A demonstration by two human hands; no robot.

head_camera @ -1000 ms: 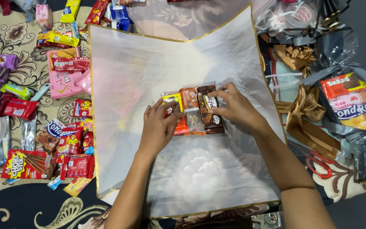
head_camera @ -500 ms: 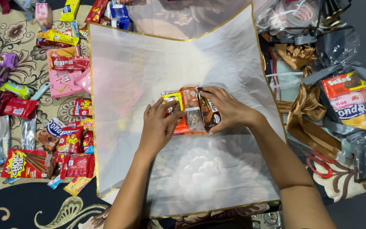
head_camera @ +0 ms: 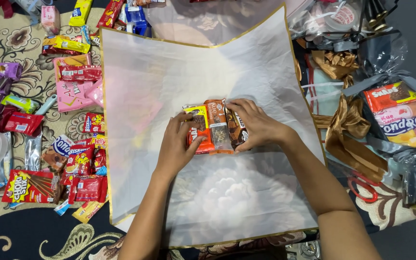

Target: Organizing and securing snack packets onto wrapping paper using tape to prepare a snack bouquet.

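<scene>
so we've got both hands on the little stack of snack packets (head_camera: 216, 126), which sits pretty much dead centre on the big translucent wrapping sheet (head_camera: 169, 72) with the gold edge. our left hand (head_camera: 178, 147) comes in from the lower left and its fingers are curled over the yellow and red packets on that side, thumb pressing the near edge. our right hand (head_camera: 256, 126) wraps the dark brown packet at the right end, fingers over the far edge and thumb tucked below, so both hands are closed on the bundle, squeezing it from either side. the packets stand side by side with their long axes running away from us, so the whole bundle reads as a short row going left to right between the palms. neither hand is really nearer, they're about level, the bundle is pinched right between them. off to the left there's a spread of loose snacks (head_camera: 80, 161) on the patterned carpet, well apart from the hands, and on the right some gold ribbon (head_camera: 345, 120) and already wrapped parcels (head_camera: 400, 115), also not touched.
</scene>
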